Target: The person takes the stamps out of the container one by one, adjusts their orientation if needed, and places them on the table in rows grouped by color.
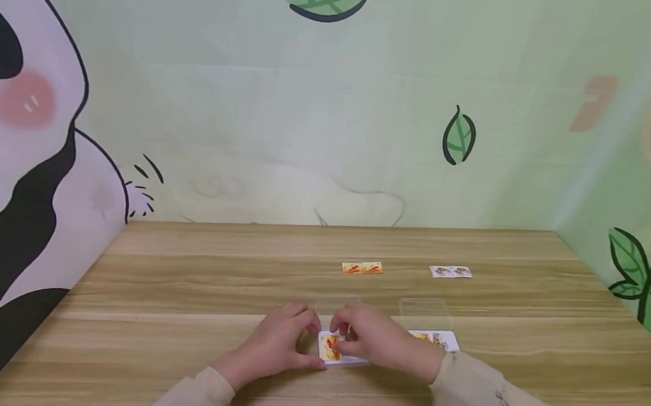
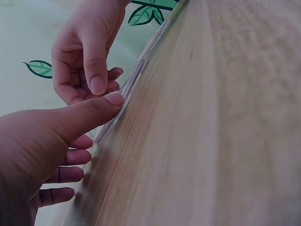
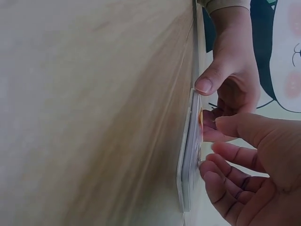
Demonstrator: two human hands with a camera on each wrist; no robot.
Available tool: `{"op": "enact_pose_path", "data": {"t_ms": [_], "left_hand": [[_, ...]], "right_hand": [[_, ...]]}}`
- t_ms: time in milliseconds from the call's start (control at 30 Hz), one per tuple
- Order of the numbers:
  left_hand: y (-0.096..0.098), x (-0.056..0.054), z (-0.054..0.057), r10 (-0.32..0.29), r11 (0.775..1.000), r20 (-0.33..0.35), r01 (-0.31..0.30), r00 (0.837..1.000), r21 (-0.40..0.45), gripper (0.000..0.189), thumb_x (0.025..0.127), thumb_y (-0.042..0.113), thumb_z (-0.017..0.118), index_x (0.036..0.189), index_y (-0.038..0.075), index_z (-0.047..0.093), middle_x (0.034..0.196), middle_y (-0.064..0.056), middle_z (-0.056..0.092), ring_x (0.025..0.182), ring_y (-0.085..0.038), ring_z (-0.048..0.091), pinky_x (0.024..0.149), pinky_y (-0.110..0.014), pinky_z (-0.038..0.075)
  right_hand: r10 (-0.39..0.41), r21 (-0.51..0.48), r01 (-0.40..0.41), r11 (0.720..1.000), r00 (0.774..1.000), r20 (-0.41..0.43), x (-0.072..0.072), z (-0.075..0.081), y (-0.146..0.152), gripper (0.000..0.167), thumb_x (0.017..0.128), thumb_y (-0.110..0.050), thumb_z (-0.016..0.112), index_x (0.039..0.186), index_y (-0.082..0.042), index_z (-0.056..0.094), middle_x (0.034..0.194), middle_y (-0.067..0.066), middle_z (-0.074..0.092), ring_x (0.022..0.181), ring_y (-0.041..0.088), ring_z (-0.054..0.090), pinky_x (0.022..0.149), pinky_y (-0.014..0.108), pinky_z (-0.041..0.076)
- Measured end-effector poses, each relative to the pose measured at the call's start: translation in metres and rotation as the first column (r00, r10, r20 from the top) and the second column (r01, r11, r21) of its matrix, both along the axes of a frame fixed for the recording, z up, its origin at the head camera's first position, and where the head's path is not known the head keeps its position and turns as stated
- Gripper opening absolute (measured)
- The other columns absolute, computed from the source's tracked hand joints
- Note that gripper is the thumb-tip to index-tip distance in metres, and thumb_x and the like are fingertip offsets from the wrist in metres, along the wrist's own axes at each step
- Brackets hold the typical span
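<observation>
A flat white case (image 1: 346, 359) with a yellow-and-red picture tile (image 1: 330, 348) in its left part lies on the table. My left hand (image 1: 273, 344) holds the case's left end, its thumb (image 2: 106, 106) on the near edge and its fingers round the far side. Over the same case is my right hand (image 1: 384, 338), loosely bent. In the right wrist view its lower fingertips (image 3: 207, 169) touch or nearly touch the case's top; between thumb and index finger a gap shows, with nothing visible in it. This hand hides the case's right part in the head view.
A second white case (image 1: 448, 340) with picture tiles lies to the right, partly behind my right forearm. Its clear lid (image 1: 425, 308) stands behind it. Farther back are a yellow-red picture pair (image 1: 362, 267) and a white picture pair (image 1: 450, 272). A painted wall (image 1: 274, 137) borders the table (image 1: 194, 290).
</observation>
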State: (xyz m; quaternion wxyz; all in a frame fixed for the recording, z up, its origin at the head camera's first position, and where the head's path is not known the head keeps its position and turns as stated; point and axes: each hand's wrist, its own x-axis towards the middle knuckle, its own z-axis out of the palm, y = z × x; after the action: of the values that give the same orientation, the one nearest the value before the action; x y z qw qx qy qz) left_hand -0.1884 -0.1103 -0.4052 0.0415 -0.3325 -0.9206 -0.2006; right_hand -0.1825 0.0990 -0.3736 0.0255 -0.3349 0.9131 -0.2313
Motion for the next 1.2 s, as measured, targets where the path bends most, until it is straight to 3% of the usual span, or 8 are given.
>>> {"op": "enact_pose_path", "data": {"t_ms": [667, 1200], "left_hand": [[0.0008, 0.0001, 0.0015, -0.025, 1.0, -0.031, 0.026, 0.999, 0.011, 0.047, 0.071, 0.054, 0.078, 0.096, 0.019, 0.059, 0.093, 0.009, 0.055, 0.093, -0.01, 0.05, 0.086, -0.036, 0.045], [0.0008, 0.0003, 0.0, -0.017, 1.0, -0.043, 0.018, 0.999, 0.015, 0.048, 0.07, 0.053, 0.079, 0.097, 0.019, 0.06, 0.095, 0.008, 0.056, 0.095, -0.011, 0.052, 0.089, -0.038, 0.045]], "right_hand": [[-0.007, 0.079, 0.009, 0.997, 1.0, -0.03, -0.0019, -0.0047, -0.0089, 0.018, 0.079, -0.014, 0.076, 0.087, -0.008, 0.06, 0.077, -0.001, 0.05, 0.071, 0.006, 0.044, 0.062, 0.017, 0.038], [-0.042, 0.108, 0.04, 0.993, 0.999, 0.019, -0.003, -0.0053, -0.0096, 0.02, 0.083, -0.018, 0.074, 0.089, -0.011, 0.057, 0.084, -0.002, 0.05, 0.074, 0.007, 0.044, 0.064, 0.018, 0.04]]}}
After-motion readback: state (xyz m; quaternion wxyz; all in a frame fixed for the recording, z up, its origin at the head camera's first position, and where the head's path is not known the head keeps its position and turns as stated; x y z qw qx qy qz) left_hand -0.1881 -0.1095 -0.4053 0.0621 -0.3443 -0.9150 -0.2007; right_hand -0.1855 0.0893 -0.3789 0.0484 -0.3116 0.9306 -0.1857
